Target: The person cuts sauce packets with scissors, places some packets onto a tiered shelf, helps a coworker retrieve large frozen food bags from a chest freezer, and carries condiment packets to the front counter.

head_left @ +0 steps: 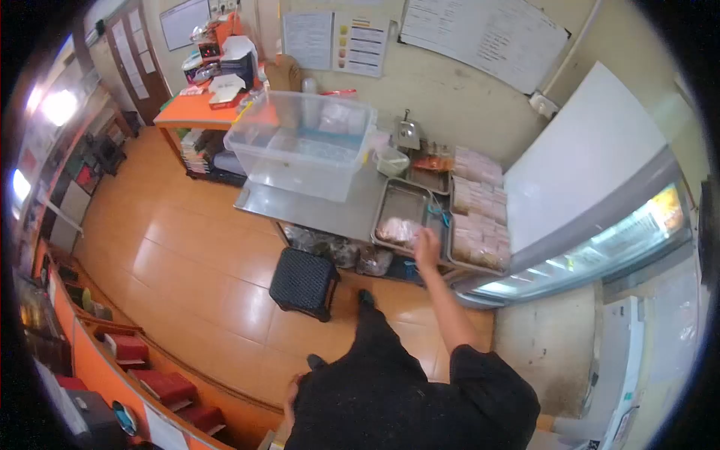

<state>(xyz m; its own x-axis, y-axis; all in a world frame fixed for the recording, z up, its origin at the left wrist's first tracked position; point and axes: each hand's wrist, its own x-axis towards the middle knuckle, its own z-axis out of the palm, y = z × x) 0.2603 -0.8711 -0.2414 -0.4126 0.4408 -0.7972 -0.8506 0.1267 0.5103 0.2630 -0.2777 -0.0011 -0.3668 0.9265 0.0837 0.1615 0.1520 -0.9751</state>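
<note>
My right hand (427, 249) reaches over the right front corner of a metal tray (386, 201), its fingers closed at the edge of a clear plastic packet (399, 229) lying in that tray. Blue-handled scissors (438, 211) rest at the tray's right side. A longer tray beside it holds several stacked packets (478, 202). My left hand (291, 394) hangs low beside my left leg, partly hidden by the dark clothing; its fingers cannot be made out.
A large clear plastic bin (300, 154) stands on the steel table (300, 210). A black stool (304, 281) is in front of it. An upright fridge (600, 232) stands at the right, an orange desk (199, 109) at the back left. Bagged items sit under the table.
</note>
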